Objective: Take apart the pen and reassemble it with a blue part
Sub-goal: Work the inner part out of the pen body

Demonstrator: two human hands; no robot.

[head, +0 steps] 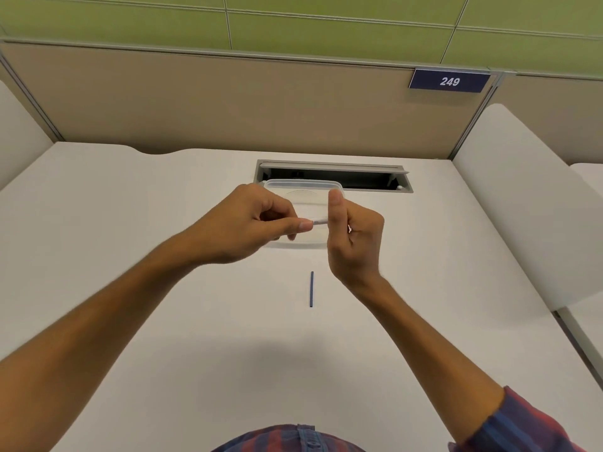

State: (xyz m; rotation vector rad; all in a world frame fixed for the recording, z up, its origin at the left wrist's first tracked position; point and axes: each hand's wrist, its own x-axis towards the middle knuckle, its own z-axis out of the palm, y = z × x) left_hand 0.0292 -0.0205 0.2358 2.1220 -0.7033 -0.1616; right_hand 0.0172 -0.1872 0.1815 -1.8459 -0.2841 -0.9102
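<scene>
The left hand's (251,223) fingers (298,226) pinch one end of a thin white pen piece (320,221); the right hand (354,233) curls around its other end, thumb raised. Just behind both hands sits a clear plastic lidded container (303,185) on the white worktop (163,288). Nearer the person, below the fingers, a slim blue rod (311,289) lies apart, untouched.

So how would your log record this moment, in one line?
left hand: pinches white pen | right hand: grips it | thin blue rod: on desk
</scene>
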